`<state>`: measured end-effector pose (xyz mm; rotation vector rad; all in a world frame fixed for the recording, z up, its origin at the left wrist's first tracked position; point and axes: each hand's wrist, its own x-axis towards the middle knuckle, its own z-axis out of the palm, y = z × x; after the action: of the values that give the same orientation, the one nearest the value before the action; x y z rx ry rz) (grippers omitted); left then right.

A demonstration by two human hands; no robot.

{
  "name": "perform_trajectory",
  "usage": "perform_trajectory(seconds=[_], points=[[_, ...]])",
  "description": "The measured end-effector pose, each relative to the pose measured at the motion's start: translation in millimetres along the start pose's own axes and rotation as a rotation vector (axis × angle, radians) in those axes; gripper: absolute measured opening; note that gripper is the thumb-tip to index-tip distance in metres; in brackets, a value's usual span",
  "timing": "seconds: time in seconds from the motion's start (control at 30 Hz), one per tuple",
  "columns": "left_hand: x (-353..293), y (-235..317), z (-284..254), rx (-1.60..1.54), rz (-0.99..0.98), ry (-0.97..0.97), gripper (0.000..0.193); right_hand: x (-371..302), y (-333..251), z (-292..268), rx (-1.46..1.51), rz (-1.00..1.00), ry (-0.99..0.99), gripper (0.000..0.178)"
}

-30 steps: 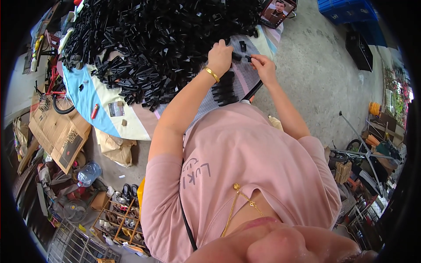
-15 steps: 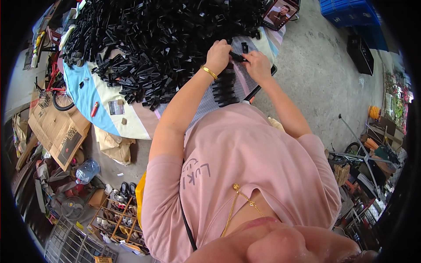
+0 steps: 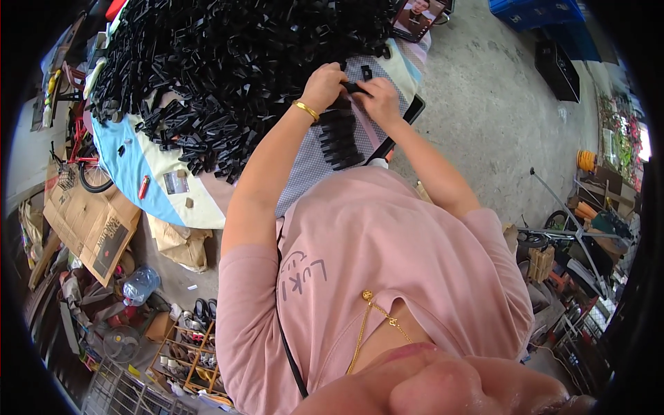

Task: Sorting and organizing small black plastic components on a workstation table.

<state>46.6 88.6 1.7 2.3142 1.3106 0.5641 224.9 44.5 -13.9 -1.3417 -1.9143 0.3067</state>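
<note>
My left hand and my right hand meet over the table, fingers closed on opposite ends of a small black plastic piece. Its exact kind cannot be made out, and the fingers cover much of it. Just below, a neat row of similar black pieces lies stacked side by side on the patterned tablecloth. One loose black piece lies beyond my fingers. A huge heap of black plastic pieces covers the table to the left of my hands.
A screen stands at the table's far right. A dark flat edge sticks out beside my right forearm. On the left cloth lie a red lighter and a printed card. Cardboard and a shoe rack stand lower left.
The view has shifted, so the table and my hands appear farther left. Both hands still hold the black piece between them, with little change in their pose.
</note>
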Motion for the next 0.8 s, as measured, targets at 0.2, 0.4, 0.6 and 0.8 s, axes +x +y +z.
perform_trajectory(seconds=[0.2, 0.4, 0.6, 0.8], points=[[-0.4, 0.8, -5.1, -0.019, -0.029, -0.090, 0.020, 9.1, 0.2, -0.2, -0.021, -0.086, -0.124, 0.026], [-51.7, 36.6, -25.3, -0.071, -0.114, 0.212, 0.058, -9.6, 7.2, -13.2, 0.181, 0.034, -0.141, 0.040], [-131.1, 67.6, -38.0, 0.031, -0.349, -0.183, 0.121, 4.7, -14.7, -1.8, 0.042, -0.106, -0.293, 0.053], [-126.9, 77.7, -4.7, 0.012, -0.258, -0.090, 0.128, -6.8, -30.6, -21.5, -0.071, -0.094, -0.501, 0.048]])
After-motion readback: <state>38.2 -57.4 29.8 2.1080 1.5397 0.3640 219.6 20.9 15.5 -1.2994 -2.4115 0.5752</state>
